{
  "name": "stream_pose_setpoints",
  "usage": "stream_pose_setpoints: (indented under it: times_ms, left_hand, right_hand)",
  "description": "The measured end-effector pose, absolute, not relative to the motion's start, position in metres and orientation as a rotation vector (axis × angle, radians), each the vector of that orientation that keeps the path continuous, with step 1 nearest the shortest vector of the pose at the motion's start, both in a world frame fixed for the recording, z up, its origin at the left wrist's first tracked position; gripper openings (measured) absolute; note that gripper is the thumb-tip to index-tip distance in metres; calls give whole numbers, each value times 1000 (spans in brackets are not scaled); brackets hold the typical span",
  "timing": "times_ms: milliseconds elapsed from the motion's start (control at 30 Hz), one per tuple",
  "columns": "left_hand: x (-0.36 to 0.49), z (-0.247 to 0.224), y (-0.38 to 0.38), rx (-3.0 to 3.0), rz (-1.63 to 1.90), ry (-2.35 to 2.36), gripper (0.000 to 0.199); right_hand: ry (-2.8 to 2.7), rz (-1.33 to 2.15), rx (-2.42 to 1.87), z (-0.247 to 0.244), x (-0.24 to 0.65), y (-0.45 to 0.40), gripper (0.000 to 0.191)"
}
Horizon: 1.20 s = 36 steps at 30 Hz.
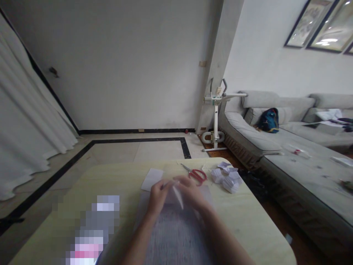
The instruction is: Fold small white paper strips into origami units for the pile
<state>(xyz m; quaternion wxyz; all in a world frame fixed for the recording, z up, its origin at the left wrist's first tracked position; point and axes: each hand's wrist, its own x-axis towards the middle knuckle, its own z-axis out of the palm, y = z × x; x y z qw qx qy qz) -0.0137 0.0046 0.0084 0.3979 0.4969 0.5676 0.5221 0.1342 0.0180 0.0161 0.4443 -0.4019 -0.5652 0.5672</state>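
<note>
My left hand (159, 194) and my right hand (191, 192) meet over the middle of the table, fingers closed and pinching. Between them is a thin white piece of paper (178, 197), its narrow end pointing down toward me; motion blurs it and the fingertips. Beneath my forearms lies a large greyish sheet (176, 235) with rows of faint marks too blurred to read. A blank white piece of paper (152, 179) rests just beyond my left hand. Past my right hand are red-handled scissors (197, 176), blades pointing away to the left.
Several crumpled or folded lined papers (228, 178) sit at the far right corner of the pale wooden table (248, 224). A pixelated patch covers the table's left side. A grey sofa (298, 176) stands to the right, and white exercise equipment (216, 121) stands by the wall.
</note>
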Motion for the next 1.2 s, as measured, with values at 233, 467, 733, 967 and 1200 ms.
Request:
stream_pose_setpoints:
  times_ms: [233, 467, 733, 967, 1200]
  left_hand:
    - [-8, 2, 4, 1232, 1249, 1276, 39]
    - [-10, 0, 5, 1255, 1305, 1341, 30]
    - [-12, 3, 3, 1248, 1326, 1327, 27]
    - [-12, -2, 5, 1322, 1329, 1389, 31]
    - [-14, 1, 4, 1354, 1302, 1388, 34]
  right_hand:
    - [-1325, 1203, -1156, 11, 132, 23, 10]
    - [-1345, 1251, -1077, 12, 134, 22, 15]
    - [-1447, 1222, -1150, 11, 135, 22, 27]
    - [-1466, 1177, -1193, 11, 134, 23, 27]
    - [-1489, 1255, -1195, 15, 134, 21, 26]
